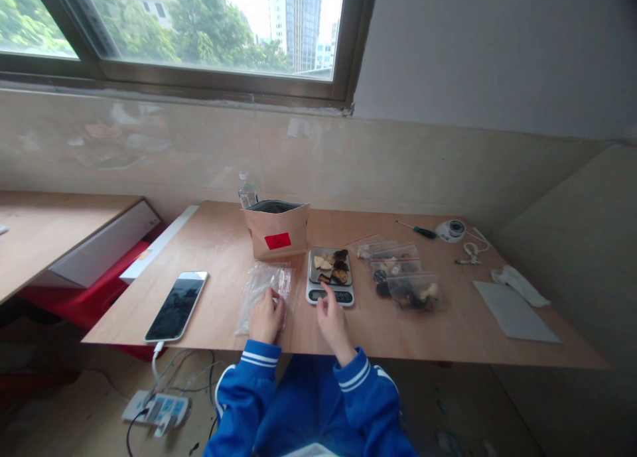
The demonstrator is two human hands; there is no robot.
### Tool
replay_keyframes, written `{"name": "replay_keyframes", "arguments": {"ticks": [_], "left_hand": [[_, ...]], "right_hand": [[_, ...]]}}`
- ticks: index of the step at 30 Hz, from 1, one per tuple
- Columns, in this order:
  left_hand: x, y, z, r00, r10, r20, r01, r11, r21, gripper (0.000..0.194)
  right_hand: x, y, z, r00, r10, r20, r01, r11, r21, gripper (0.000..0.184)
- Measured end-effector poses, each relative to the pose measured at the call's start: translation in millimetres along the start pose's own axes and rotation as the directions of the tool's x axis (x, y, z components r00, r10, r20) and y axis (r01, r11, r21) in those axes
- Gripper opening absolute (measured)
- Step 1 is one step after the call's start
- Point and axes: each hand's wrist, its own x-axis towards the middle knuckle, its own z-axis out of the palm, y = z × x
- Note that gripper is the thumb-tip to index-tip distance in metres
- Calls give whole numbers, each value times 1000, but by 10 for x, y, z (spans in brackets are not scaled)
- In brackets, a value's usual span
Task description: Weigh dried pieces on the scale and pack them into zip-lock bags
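Observation:
A white kitchen scale (330, 294) stands on the table, with pale and dark dried pieces (332, 264) spread over its pan. My right hand (332, 316) is at the scale's front edge, index finger stretched toward the pan and over the display, holding nothing that I can see. To its left, clear plastic bags (251, 296) lie flat under my left hand (265, 318). The fingers of that hand are curled, thumb and forefinger close together; whatever is between them is hidden. Behind the bags, a brown paper pouch (279, 235) with a red label stands upright, its top gaping.
Filled zip bags (413, 291) lie right of the scale. Farther right are a green-handled screwdriver (423, 232), a white dome camera (451, 230) and a white sheet (515, 311). A phone (178, 306) with a cable lies left; a water bottle (247, 192) stands behind the pouch.

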Motion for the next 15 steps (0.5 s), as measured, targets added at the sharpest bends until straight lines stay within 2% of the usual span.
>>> {"name": "replay_keyframes", "arguments": {"ticks": [3, 5, 7, 10, 11, 13, 14, 15], "left_hand": [[6, -6, -20, 1000, -11, -4, 11, 1000, -6, 17], [3, -15, -20, 1000, -14, -8, 14, 1000, -19, 18], [-6, -26, -7, 1000, -18, -6, 18, 999, -35, 17], [-6, -19, -8, 999, -28, -38, 25, 996, -81, 20], [8, 2, -37, 996, -29, -81, 20, 994, -108, 22], [83, 90, -167, 971, -24, -240, -14, 988, -156, 26], [149, 160, -274, 937, -16, -350, -46, 985, -167, 27], [238, 247, -407, 884, -4, -468, -75, 986, -151, 29]], "right_hand": [[137, 106, -43, 1000, 13, -11, -14, 999, -32, 42], [150, 98, -86, 1000, -12, 27, 12, 1000, 2, 38], [96, 33, -131, 991, -58, 124, 52, 997, 48, 33], [-71, -131, -171, 943, -138, 303, 110, 988, 107, 30], [-137, -189, -173, 924, -161, 346, 123, 984, 129, 30], [-260, -293, -160, 891, -205, 405, 138, 973, 187, 30], [-312, -335, -148, 878, -222, 424, 139, 966, 219, 30], [-354, -369, -138, 867, -235, 439, 136, 960, 245, 30]]}}
